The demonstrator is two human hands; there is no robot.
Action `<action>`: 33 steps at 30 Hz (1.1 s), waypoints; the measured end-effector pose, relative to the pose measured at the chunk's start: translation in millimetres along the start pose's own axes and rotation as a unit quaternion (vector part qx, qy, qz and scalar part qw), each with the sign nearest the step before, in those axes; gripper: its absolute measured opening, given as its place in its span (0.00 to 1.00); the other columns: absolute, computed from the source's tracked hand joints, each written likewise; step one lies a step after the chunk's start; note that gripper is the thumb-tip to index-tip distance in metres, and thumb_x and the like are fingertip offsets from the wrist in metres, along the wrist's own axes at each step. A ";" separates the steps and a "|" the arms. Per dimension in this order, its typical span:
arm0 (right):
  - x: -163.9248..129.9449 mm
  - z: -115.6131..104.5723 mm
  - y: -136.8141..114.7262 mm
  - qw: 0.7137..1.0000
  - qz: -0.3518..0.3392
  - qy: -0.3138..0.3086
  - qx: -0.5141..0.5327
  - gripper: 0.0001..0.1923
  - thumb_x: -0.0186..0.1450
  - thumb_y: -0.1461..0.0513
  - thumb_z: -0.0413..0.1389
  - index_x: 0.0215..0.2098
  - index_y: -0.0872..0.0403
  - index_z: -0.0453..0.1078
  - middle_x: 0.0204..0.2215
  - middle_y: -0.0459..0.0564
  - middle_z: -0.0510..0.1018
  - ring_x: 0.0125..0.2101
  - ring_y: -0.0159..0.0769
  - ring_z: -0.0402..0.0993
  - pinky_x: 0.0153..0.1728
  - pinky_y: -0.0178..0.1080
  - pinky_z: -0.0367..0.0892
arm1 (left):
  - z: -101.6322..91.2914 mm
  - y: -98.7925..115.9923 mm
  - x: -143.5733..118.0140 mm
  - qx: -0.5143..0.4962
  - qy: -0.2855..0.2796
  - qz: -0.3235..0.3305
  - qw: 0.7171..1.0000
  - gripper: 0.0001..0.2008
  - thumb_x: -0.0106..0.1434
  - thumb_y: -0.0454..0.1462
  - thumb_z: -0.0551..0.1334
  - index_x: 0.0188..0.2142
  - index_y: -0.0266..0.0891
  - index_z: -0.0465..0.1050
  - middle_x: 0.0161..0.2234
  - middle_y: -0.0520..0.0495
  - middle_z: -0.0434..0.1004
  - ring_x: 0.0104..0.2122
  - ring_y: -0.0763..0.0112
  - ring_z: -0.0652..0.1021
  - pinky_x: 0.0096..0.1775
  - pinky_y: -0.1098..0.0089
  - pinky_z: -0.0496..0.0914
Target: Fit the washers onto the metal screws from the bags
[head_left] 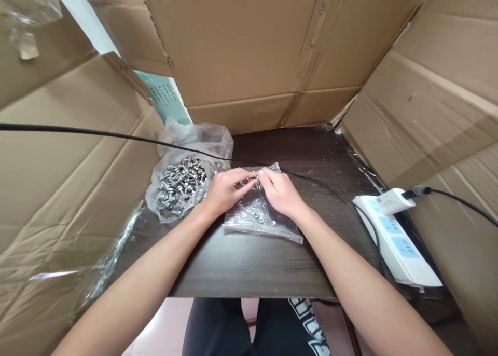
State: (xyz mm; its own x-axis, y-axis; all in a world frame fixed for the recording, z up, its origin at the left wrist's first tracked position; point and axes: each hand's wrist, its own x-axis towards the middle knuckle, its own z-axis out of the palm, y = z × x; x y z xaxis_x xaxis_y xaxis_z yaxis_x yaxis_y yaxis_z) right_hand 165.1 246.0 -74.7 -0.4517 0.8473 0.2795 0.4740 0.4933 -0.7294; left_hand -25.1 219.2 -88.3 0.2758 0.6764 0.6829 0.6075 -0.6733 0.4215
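Observation:
My left hand (223, 191) and my right hand (280, 192) meet fingertip to fingertip over a flat clear plastic bag of washers (260, 219) on the dark wooden table (249, 268). Both pinch a small metal part (252, 179) between thumbs and forefingers; it is too small to tell exactly what it is. To the left lies an open clear bag heaped with metal screws (181, 182), close to my left wrist.
Cardboard walls (249, 50) box in the table on the left, back and right. A black cable (116, 135) crosses from the left past the hands. A white power strip (397, 236) with a plugged adapter lies at the right edge. My dark-clad legs show below the table's front edge.

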 end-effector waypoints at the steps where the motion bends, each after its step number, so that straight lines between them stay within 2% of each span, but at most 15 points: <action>1: -0.3 -0.6 -0.1 1.000 0.005 0.001 -0.003 0.20 0.75 0.51 0.42 0.28 0.50 0.59 0.26 0.47 0.72 0.28 0.37 0.66 0.33 0.38 0.55 | 0.0 0.0 0.0 -0.002 0.000 0.000 1.000 0.09 0.70 0.35 0.66 0.47 0.38 0.82 0.38 0.46 0.85 0.34 0.72 0.82 0.36 0.74 0.75; 6: -0.9 -3.1 -2.4 0.999 -0.007 -0.006 0.044 0.13 0.73 0.55 0.46 0.33 0.50 0.63 0.30 0.46 0.74 0.32 0.37 0.69 0.36 0.38 0.58 | -0.7 0.8 -0.4 -0.004 0.001 -0.010 1.000 0.09 0.70 0.36 0.66 0.48 0.39 0.82 0.39 0.47 0.85 0.33 0.73 0.82 0.35 0.74 0.74; 11: -0.5 -2.6 -3.8 1.000 0.022 -0.012 0.017 0.20 0.74 0.52 0.43 0.27 0.50 0.61 0.24 0.46 0.70 0.27 0.37 0.66 0.32 0.39 0.55 | -1.0 1.4 -0.5 0.001 -0.010 -0.008 1.000 0.09 0.70 0.37 0.65 0.47 0.39 0.82 0.37 0.47 0.85 0.33 0.72 0.82 0.35 0.74 0.75; 16: -0.3 -2.7 -4.4 0.998 0.008 -0.010 0.059 0.15 0.72 0.55 0.46 0.29 0.50 0.61 0.25 0.44 0.70 0.28 0.35 0.65 0.33 0.38 0.56 | -0.9 0.6 -0.6 -0.004 0.003 -0.015 1.000 0.09 0.70 0.37 0.65 0.47 0.39 0.82 0.39 0.46 0.85 0.35 0.71 0.83 0.37 0.73 0.76; 21: 0.4 -1.0 -2.6 0.999 0.032 -0.005 0.033 0.22 0.74 0.50 0.42 0.25 0.51 0.59 0.22 0.46 0.69 0.26 0.36 0.65 0.31 0.39 0.54 | -0.5 0.8 -0.5 -0.003 -0.002 -0.008 1.000 0.09 0.70 0.36 0.66 0.48 0.38 0.82 0.38 0.47 0.85 0.33 0.72 0.82 0.36 0.74 0.75; 26: 0.4 -1.1 -2.5 0.999 0.014 -0.007 0.040 0.17 0.73 0.53 0.44 0.28 0.50 0.59 0.23 0.44 0.68 0.27 0.36 0.65 0.32 0.38 0.55 | 0.9 -0.7 -0.7 -0.009 -0.001 -0.008 1.000 0.10 0.71 0.36 0.64 0.49 0.38 0.81 0.41 0.44 0.84 0.37 0.70 0.83 0.39 0.72 0.77; 31: 1.4 -1.5 -1.3 0.996 -0.012 0.015 0.083 0.05 0.68 0.58 0.50 0.35 0.50 0.63 0.33 0.46 0.72 0.34 0.37 0.69 0.39 0.39 0.61 | 0.3 -0.5 -0.3 -0.004 0.003 -0.007 1.000 0.10 0.71 0.35 0.64 0.50 0.39 0.81 0.41 0.45 0.84 0.35 0.71 0.82 0.37 0.72 0.76; 33: 2.1 -1.9 -1.3 0.996 -0.019 0.022 0.082 0.04 0.67 0.60 0.51 0.34 0.50 0.63 0.33 0.46 0.72 0.35 0.38 0.69 0.40 0.39 0.62 | -0.6 0.8 0.0 0.001 0.000 -0.018 1.000 0.09 0.70 0.36 0.64 0.48 0.39 0.81 0.41 0.45 0.85 0.34 0.72 0.82 0.36 0.73 0.76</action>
State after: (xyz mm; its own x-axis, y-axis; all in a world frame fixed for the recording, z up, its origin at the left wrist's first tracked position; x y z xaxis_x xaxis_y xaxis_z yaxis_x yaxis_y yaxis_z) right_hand 165.0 247.5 -71.9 -0.4312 0.8384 0.3335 0.3257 0.4893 -0.8090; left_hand -25.0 218.5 -87.5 0.2537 0.7004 0.6671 0.6183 -0.6478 0.4450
